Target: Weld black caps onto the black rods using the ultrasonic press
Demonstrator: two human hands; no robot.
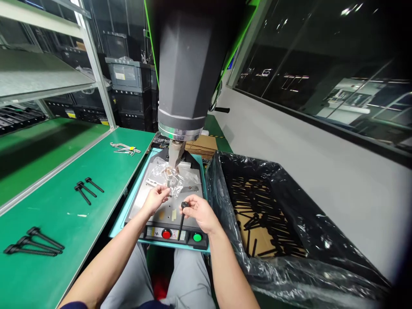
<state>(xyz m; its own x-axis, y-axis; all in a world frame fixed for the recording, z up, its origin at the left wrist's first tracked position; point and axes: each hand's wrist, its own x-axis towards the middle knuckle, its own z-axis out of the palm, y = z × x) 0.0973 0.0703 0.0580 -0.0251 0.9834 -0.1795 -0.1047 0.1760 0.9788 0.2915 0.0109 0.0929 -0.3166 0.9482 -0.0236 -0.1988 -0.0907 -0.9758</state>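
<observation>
From the head view, the right hand [202, 213] pinches a black bolt [182, 221] near its head, the shaft pointing down between a red button [166, 234] and a green button [197, 237]. The left hand [155, 200] reaches the clear plastic film [177, 189] below the machine head [183, 77]; whether it grips, I cannot tell.

Metal tools [124, 149] on green bench [111, 171], stacked crates [131, 101], dark window [299, 56]
</observation>
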